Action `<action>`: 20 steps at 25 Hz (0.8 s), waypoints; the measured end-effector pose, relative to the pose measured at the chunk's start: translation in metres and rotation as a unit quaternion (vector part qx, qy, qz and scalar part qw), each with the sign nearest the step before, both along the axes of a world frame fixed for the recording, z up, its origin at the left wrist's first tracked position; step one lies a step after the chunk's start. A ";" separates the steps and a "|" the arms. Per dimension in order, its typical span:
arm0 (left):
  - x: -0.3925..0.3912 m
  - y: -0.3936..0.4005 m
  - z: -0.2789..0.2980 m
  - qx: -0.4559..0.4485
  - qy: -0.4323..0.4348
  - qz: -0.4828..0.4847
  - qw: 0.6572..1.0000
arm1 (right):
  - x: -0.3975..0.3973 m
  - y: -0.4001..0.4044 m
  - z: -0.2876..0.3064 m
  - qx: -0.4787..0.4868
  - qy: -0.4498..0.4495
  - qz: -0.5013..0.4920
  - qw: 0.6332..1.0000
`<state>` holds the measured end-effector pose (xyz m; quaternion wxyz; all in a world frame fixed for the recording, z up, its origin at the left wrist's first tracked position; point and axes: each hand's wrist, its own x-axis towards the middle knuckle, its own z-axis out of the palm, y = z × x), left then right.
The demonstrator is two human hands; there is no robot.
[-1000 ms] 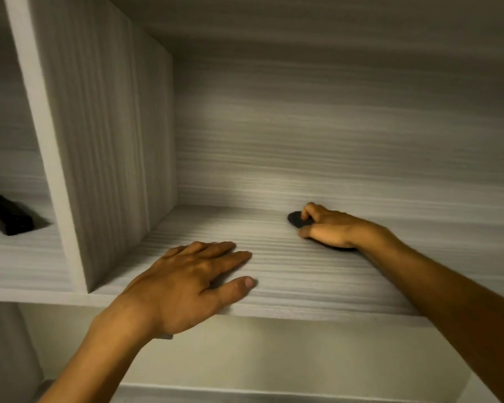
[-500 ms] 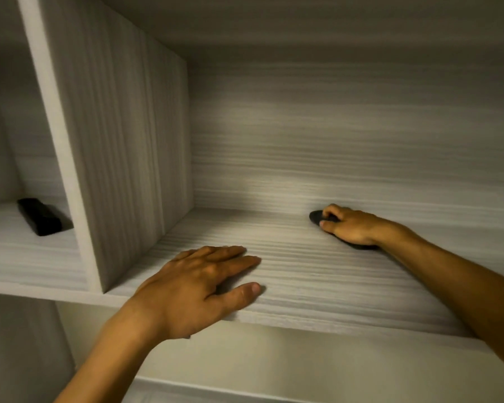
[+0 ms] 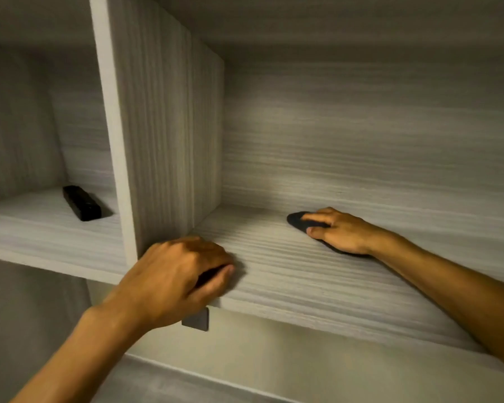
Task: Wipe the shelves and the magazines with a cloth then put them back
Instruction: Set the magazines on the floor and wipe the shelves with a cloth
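Shelf (image 3: 303, 274) | left hand (image 3: 175, 274) now curled, seemingly empty | right hand (image 3: 341, 231) still presses cloth (image 3: 296, 220)

No legible text, label, brand, number or sign appears on any surface in view. The pale grey wood-grain laminate shelf (image 3: 317, 274) shows grain lines only, and the small black rectangular block (image 3: 82, 202) in the left compartment carries no readable marking.
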<state>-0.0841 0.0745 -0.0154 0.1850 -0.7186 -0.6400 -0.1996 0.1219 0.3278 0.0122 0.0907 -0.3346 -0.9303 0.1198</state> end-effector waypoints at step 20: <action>-0.002 0.000 -0.004 -0.001 0.039 0.035 0.999 | -0.126 -0.036 0.003 0.030 -0.005 0.115 0.993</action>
